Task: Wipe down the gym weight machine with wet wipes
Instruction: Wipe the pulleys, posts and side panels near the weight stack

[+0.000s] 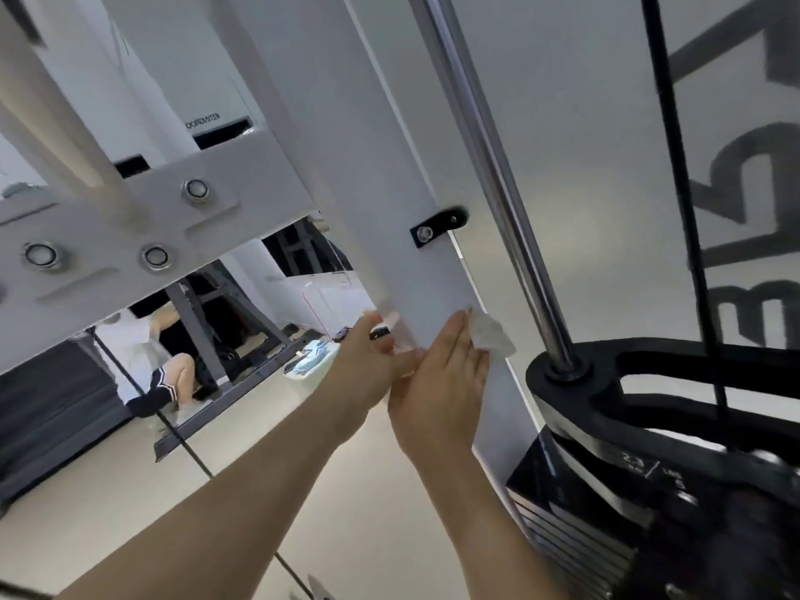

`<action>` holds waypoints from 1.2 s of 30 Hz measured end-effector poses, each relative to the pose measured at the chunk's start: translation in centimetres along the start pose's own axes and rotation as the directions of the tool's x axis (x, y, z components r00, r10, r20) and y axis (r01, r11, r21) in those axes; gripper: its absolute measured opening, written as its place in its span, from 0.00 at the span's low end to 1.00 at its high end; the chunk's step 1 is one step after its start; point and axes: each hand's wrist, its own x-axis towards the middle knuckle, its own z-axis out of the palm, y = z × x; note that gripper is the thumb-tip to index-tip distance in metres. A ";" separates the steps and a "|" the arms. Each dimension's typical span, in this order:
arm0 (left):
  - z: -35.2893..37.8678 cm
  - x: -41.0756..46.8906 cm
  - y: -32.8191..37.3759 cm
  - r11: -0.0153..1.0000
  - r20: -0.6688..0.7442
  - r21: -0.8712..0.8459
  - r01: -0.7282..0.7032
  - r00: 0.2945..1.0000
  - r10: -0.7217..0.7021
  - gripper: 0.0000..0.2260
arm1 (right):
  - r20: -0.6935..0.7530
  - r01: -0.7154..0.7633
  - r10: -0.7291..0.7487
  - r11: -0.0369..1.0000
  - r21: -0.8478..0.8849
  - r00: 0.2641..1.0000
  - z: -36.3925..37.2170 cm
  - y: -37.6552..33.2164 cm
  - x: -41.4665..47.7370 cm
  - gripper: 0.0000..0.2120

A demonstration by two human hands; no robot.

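The white upright post (389,188) of the weight machine runs diagonally through the middle of the view. My right hand (446,378) lies flat against its lower part, with straight fingers pressing a crumpled white wet wipe (493,337) onto the post's right edge. My left hand (368,357) is just to the left, with its fingers curled round the post's left edge and its thumb on the front face. The fingertips of my left hand are hidden behind the post.
A chrome guide rod (498,166) and a thin black cable (675,166) run down into the black weight stack (606,491) at the right. A white cross plate with bolts (130,218) joins the post at the left. Behind it, a mirror (143,361) reflects a crouching person.
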 end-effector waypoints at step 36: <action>5.6 -0.7 -14.4 0.911 -0.150 -0.402 -0.092 0.988 0.034 0.12 | -0.189 0.196 -0.193 0.981 -0.006 0.963 2.9 7.5 -7.4 0.28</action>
